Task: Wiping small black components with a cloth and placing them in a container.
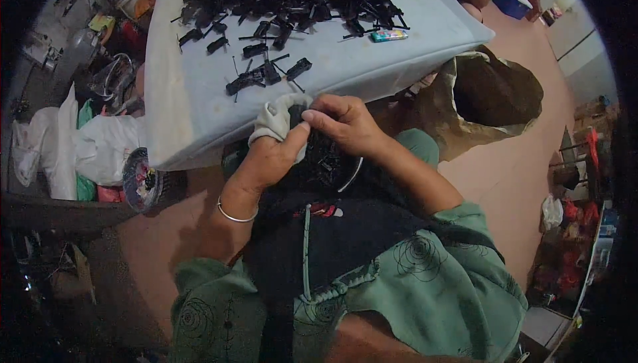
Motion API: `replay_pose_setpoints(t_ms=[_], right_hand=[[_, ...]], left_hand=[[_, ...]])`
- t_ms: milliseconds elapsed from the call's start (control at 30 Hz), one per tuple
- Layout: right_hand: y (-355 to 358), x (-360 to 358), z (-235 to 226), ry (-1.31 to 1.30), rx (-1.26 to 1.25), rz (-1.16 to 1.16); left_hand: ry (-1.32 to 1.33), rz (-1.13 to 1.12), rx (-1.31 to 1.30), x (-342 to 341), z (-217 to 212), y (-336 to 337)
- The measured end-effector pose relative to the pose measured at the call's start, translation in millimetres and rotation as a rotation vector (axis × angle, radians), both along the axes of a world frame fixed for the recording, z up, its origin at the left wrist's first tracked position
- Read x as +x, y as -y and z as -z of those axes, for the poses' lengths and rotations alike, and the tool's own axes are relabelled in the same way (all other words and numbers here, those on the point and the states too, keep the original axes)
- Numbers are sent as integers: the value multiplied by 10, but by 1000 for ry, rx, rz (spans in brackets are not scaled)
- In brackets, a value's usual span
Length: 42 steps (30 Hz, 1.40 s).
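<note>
Cloth [267,123], one, in left hand [271,160]

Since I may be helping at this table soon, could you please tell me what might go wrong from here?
The nearest black parts lie close to the front edge of the pale table, so a sleeve or arm might knock one off. The bracelet could catch on their thin rods if the left hand reaches among them. The white cloth bunched in that hand, beside the right hand's fingertips, might hide a slipping grip.
</note>
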State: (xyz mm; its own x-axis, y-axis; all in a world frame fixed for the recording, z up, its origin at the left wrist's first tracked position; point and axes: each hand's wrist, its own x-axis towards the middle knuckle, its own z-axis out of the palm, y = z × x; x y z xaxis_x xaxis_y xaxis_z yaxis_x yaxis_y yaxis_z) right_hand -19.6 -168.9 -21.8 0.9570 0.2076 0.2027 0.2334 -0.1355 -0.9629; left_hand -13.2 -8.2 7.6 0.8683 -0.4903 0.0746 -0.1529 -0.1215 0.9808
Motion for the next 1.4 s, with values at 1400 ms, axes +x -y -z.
replay_pose_setpoints(t_ms=[1400], right_hand=[[64,100,53,550,-919,231]], left_hand=[[626,-262,279,382,119,10]])
